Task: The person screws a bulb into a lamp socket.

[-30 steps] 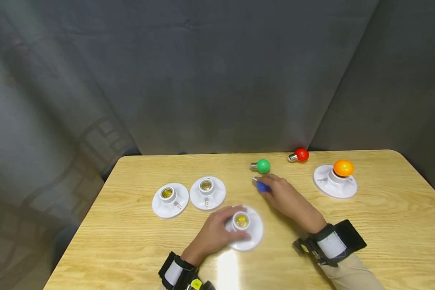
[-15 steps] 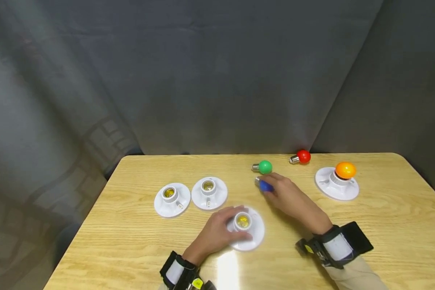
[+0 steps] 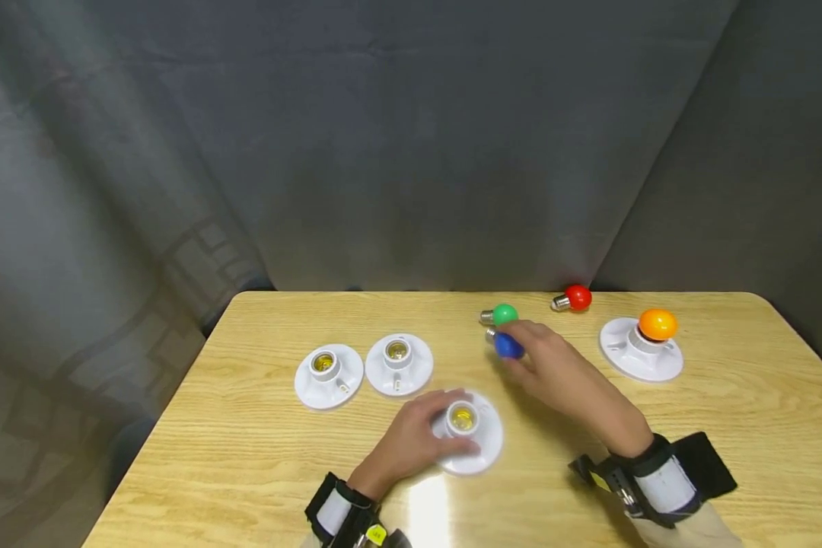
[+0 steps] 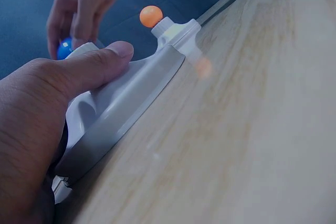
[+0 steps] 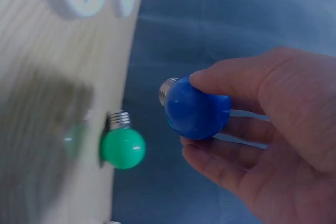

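Note:
A blue light bulb (image 5: 195, 109) with a metal screw base is pinched between the thumb and fingers of my right hand (image 3: 567, 373), above the table. My left hand (image 3: 414, 435) grips the rim of a round white lamp holder (image 3: 488, 434), its thumb on the near side and its fingers around the far side. The brass-coloured inside of that socket faces up with no bulb in it. Just behind the blue bulb, a green bulb (image 5: 124, 148) lies on the table, partly covered by my right hand in the head view.
Two more white lamp holders, one far left (image 3: 315, 390) and one beside it (image 3: 414, 373), stand with bare sockets. A red bulb (image 3: 578, 297) lies near the back edge. At the right, another holder (image 3: 630, 364) bears an orange bulb (image 3: 658, 324).
My right hand has raised the blue bulb slightly, and more of the bulb now shows. The left hand keeps its hold on the lamp holder. The whole head view has shifted a little.

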Motion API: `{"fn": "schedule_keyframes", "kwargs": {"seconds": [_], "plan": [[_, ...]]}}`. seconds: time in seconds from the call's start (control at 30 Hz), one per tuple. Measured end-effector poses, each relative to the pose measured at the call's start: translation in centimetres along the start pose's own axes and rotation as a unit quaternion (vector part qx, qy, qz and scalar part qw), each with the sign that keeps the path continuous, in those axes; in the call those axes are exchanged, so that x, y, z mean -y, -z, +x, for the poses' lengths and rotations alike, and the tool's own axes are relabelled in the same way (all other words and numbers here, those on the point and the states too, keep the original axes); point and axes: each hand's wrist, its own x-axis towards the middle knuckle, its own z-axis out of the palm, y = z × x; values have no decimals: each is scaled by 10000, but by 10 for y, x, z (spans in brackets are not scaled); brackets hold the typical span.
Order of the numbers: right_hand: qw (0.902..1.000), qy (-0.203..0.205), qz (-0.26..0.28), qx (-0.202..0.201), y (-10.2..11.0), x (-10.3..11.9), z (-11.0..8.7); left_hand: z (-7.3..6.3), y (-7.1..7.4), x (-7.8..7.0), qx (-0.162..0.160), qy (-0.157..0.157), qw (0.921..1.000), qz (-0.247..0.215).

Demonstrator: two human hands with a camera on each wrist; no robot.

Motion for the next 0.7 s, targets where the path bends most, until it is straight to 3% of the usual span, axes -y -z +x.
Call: {"fn": "schedule_keyframes", "kwargs": {"seconds": [0.37,0.7], "plan": [[9995,271,-153,-69,13,15,-5,-1,0,-2,33,81,10000,-3],[9979,550,-330,-130,22,23,-5,1,0,0,0,-54,10000,63]]}}
